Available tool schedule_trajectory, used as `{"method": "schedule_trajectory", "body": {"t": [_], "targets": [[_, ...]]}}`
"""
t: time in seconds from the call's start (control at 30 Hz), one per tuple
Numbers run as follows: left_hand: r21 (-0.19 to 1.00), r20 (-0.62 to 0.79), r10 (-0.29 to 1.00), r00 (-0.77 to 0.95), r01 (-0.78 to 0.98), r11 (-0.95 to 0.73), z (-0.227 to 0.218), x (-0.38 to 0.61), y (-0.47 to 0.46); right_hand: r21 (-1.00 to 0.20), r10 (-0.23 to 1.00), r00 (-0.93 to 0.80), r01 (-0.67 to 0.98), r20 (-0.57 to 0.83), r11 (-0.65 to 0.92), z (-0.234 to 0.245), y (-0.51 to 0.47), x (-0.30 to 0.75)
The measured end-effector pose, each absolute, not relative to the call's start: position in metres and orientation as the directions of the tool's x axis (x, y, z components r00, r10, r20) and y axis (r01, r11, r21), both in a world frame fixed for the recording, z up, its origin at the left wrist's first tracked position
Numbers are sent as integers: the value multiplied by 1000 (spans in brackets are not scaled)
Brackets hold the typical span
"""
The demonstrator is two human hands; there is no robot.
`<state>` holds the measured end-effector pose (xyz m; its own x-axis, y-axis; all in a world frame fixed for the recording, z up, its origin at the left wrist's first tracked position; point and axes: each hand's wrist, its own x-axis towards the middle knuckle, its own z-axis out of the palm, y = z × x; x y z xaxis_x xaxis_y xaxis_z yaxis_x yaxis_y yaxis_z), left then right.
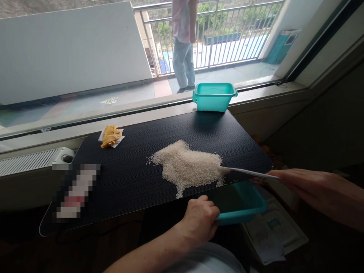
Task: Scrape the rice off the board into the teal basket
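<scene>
1. The black wood-grained desk is seen nearly whole, its near edge partly covered by the left arm.
2. Beyond the window, a person is cut off above by the picture's top edge.
3. A heap of white rice is spread on the desk towards its near edge, with stray grains scattered around it.
4. The lower teal tub is held below that edge; its far side is hidden by the desk, and its dark inside is hard to make out.
5. The upper teal tub is stood upright at the desk's far right corner, its contents unseen.
6. The right hand is extended leftward from the picture's right edge, its fingers closed narrowly on a handle.
7. The left hand is curled, knuckles up, with the fingers gripped over the lower tub's left end.
8. A pixelated item cannot be identified.
9. The metal utensil is held aslant by the right hand, its tip buried in the rice.
10. A crumpled yellow cloth is laid on white paper.
</scene>
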<state>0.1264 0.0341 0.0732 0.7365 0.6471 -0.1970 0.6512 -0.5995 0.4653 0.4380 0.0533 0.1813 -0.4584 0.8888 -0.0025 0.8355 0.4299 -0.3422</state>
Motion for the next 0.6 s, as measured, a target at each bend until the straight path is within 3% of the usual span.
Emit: {"method": "schedule_trajectory", "body": {"t": [0.23,0.6], "targets": [[472,-191,645,740,645,-600,72,127,34,-383,877,-474,799,74,464,175,24,445],[458,-224,638,737,657,-598,76,127,33,-289,937,-347,894,39,343,185,63,449]]}}
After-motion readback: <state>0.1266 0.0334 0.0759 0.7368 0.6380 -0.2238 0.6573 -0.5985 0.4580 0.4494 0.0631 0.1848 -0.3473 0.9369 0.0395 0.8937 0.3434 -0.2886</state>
